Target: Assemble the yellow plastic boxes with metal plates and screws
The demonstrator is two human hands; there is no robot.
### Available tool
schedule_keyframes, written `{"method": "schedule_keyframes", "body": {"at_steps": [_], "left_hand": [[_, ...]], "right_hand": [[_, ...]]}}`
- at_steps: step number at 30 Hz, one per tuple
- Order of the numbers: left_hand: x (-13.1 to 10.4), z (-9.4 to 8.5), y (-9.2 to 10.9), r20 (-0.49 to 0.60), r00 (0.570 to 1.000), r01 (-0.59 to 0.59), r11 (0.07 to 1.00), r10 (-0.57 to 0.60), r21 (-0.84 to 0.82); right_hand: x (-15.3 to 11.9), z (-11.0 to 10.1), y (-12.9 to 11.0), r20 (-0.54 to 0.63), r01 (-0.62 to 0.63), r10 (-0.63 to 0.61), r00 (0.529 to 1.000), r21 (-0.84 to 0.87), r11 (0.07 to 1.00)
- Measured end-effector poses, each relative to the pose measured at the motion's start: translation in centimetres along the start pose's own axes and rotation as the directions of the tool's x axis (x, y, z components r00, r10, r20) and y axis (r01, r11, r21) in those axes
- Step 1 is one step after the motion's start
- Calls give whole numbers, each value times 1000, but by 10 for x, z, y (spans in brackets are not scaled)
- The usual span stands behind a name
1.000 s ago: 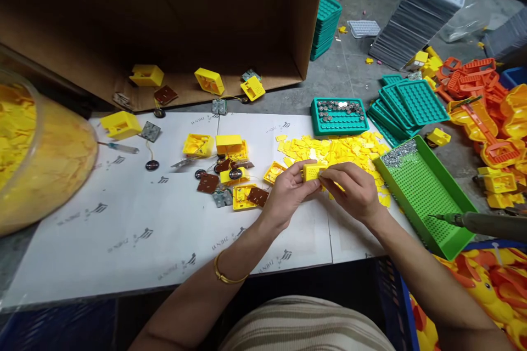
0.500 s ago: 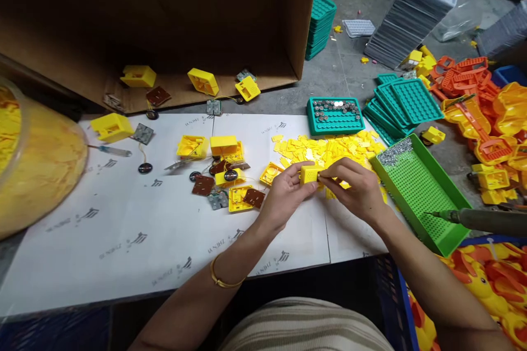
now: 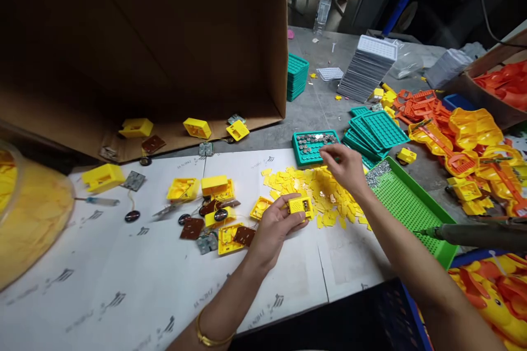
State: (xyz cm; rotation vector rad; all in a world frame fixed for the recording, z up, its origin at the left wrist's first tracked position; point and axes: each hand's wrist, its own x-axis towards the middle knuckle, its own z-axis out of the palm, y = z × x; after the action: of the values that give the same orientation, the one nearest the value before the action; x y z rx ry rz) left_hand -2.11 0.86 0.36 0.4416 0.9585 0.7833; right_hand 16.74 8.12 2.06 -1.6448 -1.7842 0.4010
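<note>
In my left hand is a small yellow plastic box, held between thumb and fingers. A grid of small holes marks its face, and an opening at its right end shows metal inside. My right hand is off the box, over the near right edge of a teal tray, its thumb and fingertips slightly apart. Silvery button cells fill several of the tray's pockets. Beneath and around my hands lies a spread of flat yellow pieces.
Opened yellow cases with brown boards and speakers lie to the left, near a screwdriver. A cardboard box stands behind. On the right are a green basket with screws, a power screwdriver, teal trays and orange parts.
My right hand has left the yellow box and moved up to the teal tray. My left hand still holds the box, now turned so its end opening shows. The view has tilted up.
</note>
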Motion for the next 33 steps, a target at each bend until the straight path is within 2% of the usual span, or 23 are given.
{"method": "schedule_keyframes", "body": {"at_steps": [2, 4, 7, 11, 13, 15, 17, 19, 21, 24, 29, 33], "left_hand": [[-1, 1, 1, -12, 1000, 6, 1000, -6, -2], [-1, 1, 1, -20, 1000, 4, 1000, -4, -12], [0, 0, 1, -13, 1000, 0, 1000, 0, -30], [2, 0, 1, -1, 1000, -12, 997, 12, -72], [3, 0, 2, -17, 1000, -16, 993, 14, -120], [4, 0, 2, -31, 999, -18, 986, 13, -167], [4, -1, 3, -27, 999, -26, 982, 21, -188], [4, -1, 2, 2, 999, -33, 984, 34, -176], [4, -1, 2, 29, 999, -41, 988, 46, -151], [4, 0, 1, 55, 997, -55, 992, 61, -111], [2, 1, -1, 28, 995, -98, 994, 100, -54], [0, 2, -5, 20, 990, -142, 990, 142, 22]], "right_hand": [[20, 7, 11, -6, 7, -8, 1000, -117, 993], [32, 14, 16, 49, 16, -8, 999, -159, 987], [37, 20, 17, 90, 17, 3, 996, -219, 976], [39, 17, 13, 103, -36, 66, 992, -269, 962], [32, 13, 10, 106, -71, 92, 990, -188, 980], [16, 7, 3, 130, -87, 88, 988, -11, 996], [-9, 3, -7, 161, -68, 43, 986, 152, 986], [-35, 0, -17, 172, 5, -42, 984, 211, 977], [-54, -1, -25, 162, 100, -135, 977, 206, 973], [-67, 2, -28, 161, 183, -206, 965, 146, 972], [-67, 6, -28, 194, 249, -240, 951, -23, 968], [-67, -2, -32, 314, 249, -204, 927, -110, 962]]}}
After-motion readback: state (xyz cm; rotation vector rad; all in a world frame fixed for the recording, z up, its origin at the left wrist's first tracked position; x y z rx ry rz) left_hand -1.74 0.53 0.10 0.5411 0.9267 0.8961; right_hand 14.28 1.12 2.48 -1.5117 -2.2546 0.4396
